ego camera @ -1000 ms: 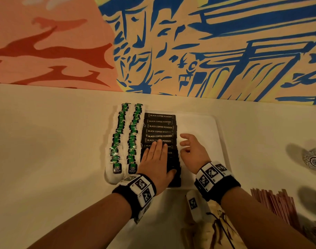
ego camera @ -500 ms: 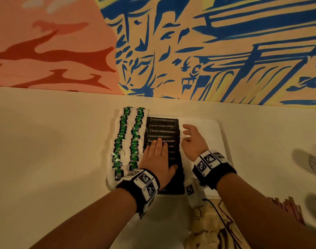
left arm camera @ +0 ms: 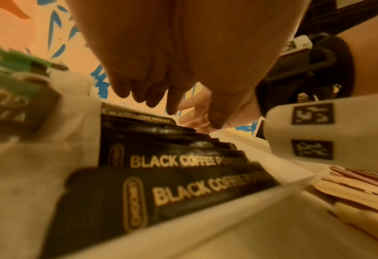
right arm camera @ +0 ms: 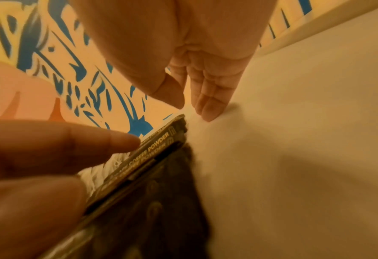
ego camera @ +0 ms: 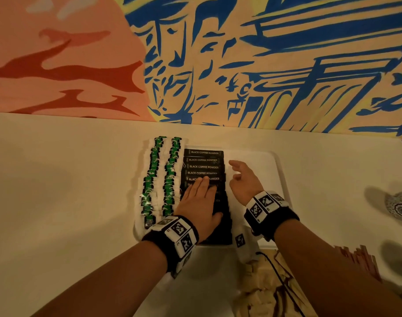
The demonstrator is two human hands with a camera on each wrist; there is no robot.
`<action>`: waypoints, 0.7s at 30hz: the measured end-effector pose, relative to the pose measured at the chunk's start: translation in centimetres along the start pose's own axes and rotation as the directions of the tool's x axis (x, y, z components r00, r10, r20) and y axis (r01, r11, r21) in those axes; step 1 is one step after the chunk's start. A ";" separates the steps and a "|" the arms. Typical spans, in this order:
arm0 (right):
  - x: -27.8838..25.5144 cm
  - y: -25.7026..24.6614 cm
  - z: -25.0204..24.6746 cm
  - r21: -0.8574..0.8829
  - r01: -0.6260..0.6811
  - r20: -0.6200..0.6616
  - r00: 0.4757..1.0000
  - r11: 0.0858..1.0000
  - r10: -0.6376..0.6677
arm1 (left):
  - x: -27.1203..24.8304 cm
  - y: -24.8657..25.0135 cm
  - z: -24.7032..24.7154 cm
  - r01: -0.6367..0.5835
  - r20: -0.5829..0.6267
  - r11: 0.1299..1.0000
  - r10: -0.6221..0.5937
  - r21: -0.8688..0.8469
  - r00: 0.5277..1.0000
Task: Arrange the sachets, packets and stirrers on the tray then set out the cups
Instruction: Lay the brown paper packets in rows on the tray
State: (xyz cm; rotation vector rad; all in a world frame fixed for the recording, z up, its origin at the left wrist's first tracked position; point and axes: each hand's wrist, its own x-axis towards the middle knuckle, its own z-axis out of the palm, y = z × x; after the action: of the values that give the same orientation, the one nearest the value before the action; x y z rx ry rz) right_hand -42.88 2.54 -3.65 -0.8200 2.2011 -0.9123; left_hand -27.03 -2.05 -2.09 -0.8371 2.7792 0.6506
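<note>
Three columns down on the white rectangular tray (ego camera: pixel 273 170): two of green-and-white tea sachets (ego camera: pixel 154 170) along the left edge, then one of black coffee powder packets (ego camera: pixel 204 160), overlapped like shingles and running front-to-back away from the body. Left hand (ego camera: pixel 198 202) flat on the near half of that black column, fingers straight and together, pressing and gripping nothing. Right hand (ego camera: pixel 243 181) just to the right of the same column over the bare strip of tray, fingers loose and relaxed, empty too. Hard to say from the right wrist view whether the fingertips touch the tray. Looks like squaring up the black column, honestly.

Key bit for the next move: bundle of thin reddish-brown stirrers (ego camera: pixel 360 259) off the tray on the cream counter (ego camera: pixel 69 191), down to the right, near the right forearm and well apart from the left hand. So right hand clearly the nearer one. Long axis of the bundle roughly front-to-back, a bit slanted, about parallel with the columns, so probably no big turn needed to land in the free right part of the tray. Pile of tan paper packets (ego camera: pixel 261 277) at the near edge between the forearms, reachable by either. Blue-and-white patterned cups (ego camera: pixel 400 205) further right, not set out yet.
</note>
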 end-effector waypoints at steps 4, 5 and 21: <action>-5.5 2.1 -2.3 -0.147 0.092 0.039 0.995 0.985 -0.087 | -2.1 1.3 0.1 -0.186 0.004 0.983 0.186 -0.012 0.983; -7.3 2.7 -2.8 -0.189 0.127 0.037 0.992 0.974 -0.123 | -2.8 1.8 0.3 -0.233 0.010 0.972 0.233 -0.016 0.972; -23.7 12.0 -3.8 -0.651 -0.074 0.010 0.994 0.755 0.106 | -9.3 7.4 8.4 -0.504 0.330 0.844 0.430 0.185 0.840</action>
State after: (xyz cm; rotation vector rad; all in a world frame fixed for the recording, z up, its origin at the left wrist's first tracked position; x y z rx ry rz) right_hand -34.56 28.04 -3.64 -1.0097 2.5127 -0.0351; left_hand -23.19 11.80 -4.34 0.0113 2.7244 0.3997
